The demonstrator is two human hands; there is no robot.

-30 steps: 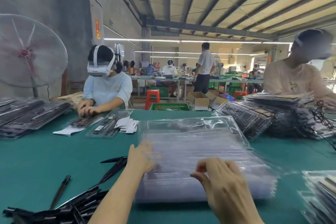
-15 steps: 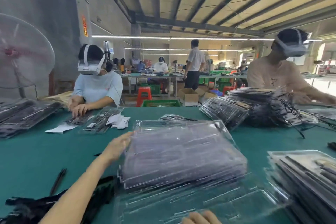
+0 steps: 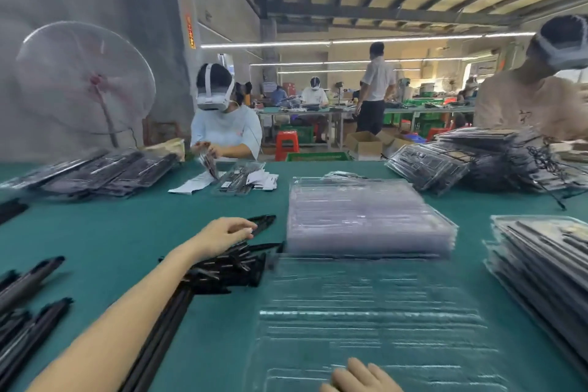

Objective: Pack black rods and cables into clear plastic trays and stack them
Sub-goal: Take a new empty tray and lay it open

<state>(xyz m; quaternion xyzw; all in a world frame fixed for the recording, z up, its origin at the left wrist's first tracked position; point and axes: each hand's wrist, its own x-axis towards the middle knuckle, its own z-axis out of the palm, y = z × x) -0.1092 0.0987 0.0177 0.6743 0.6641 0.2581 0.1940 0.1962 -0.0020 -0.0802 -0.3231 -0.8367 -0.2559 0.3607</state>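
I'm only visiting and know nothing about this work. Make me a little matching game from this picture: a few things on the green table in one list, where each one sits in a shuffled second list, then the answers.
Things:
1. empty tray
2. stack of clear trays
3. pile of black rods
4. filled trays

Places:
A. at the table's right edge
B. nearest the camera, under the right hand
C. beneath the reaching left hand
D. mid-table, just beyond the empty tray

Pairs: 1-B, 2-D, 3-C, 4-A
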